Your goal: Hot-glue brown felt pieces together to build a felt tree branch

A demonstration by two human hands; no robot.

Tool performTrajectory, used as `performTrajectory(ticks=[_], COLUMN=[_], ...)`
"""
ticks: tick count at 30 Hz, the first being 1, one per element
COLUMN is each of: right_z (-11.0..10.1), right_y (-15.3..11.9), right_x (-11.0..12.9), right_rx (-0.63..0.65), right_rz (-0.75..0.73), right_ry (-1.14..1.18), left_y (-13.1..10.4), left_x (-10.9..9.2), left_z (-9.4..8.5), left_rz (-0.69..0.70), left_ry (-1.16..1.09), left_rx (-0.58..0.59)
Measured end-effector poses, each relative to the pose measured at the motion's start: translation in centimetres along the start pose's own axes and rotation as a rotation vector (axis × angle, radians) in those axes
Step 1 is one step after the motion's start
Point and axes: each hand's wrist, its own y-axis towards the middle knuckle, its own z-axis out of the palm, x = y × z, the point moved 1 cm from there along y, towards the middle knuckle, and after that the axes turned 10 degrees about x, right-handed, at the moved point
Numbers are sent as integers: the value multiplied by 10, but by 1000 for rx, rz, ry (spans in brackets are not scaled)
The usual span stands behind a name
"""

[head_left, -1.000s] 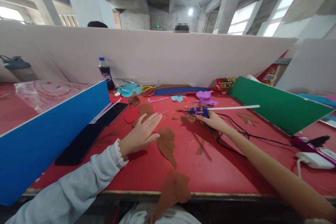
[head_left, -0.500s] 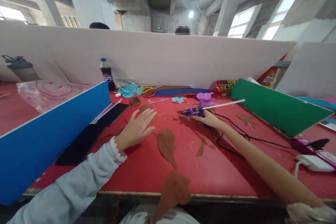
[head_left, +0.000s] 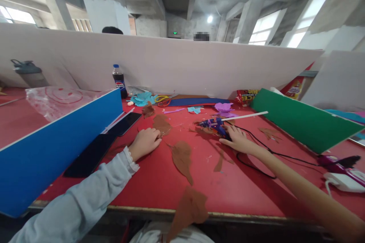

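My left hand [head_left: 145, 143] is closed, its curled fingertips at the lower edge of a brown crepe-paper leaf [head_left: 161, 123] lying on the red table. My right hand [head_left: 238, 140] is open, fingers spread, just beside the handle of a blue glue gun [head_left: 212, 123]. A long white glue stick [head_left: 245, 115] sticks out of the gun's back, and brown scraps lie under its nozzle. Between my hands rests another brown paper leaf [head_left: 181, 157]. A larger brown piece [head_left: 190, 207] hangs over the table's front edge.
A blue board [head_left: 62, 144] stands at left, a green board [head_left: 302, 123] at right. Dark phones [head_left: 88, 155] lie by the blue board. Scissors [head_left: 164, 102], blue and purple paper petals [head_left: 223, 107] and a cola bottle [head_left: 119, 81] are along the back. A black cord [head_left: 273, 150] leads right.
My right hand has let go of the glue gun and drawn back to the right. My left hand has come down nearer me, its fingers curling at the brown leaf's edge, uncovering the leaf.
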Motion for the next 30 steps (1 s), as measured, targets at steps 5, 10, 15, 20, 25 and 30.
performTrajectory(ticks=[5,10,15,20,25,30], right_z=[-1,-10,-14,-18,-14,-13], right_y=[-23,-41,-38,-24,-14,-12], right_x=[7,37,87,126,140,141], right_rx=[-336,-403,-217,-153,-112,-50], right_rz=[-9,-345,-618,-621,-590,-598], right_ry=[-80,54,56,245,333,353], left_y=[1,2,1,0,-2,-5], left_x=[2,4,6,8,-1,-13], left_z=[-1,0,1,-5,-8,-2], left_rz=[33,47,47,83,373,496], left_ry=[10,-31,-58,-184,-294,-284], left_rx=[-20,-55,-65,-114,-52,2])
